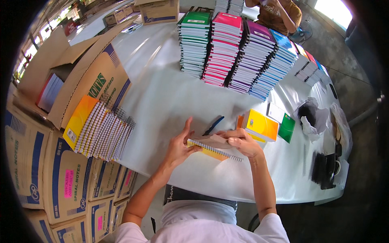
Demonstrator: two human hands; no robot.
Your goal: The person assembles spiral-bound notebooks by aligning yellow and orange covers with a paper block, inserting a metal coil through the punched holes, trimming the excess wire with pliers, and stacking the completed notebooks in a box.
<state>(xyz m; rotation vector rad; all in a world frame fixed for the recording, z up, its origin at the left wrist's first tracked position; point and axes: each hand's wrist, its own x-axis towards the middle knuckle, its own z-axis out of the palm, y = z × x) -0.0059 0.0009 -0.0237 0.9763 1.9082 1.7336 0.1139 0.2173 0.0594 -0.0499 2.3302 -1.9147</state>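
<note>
A spiral notebook [214, 149] is held low over the white surface [162, 97]. The left hand [180, 146] is closed on its left end, the right hand [242, 142] on its brown cover. It is judged light, flexible; the wire-bound edge offers firm purchase.

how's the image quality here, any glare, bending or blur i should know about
Head view: fisheye bends the white table edge and leaves dark corners; daylight glares off the tabletop and blows out the top-right opening; the spiral notebook between the left hand and right hand looks sharp, no obvious motion blur.
</note>
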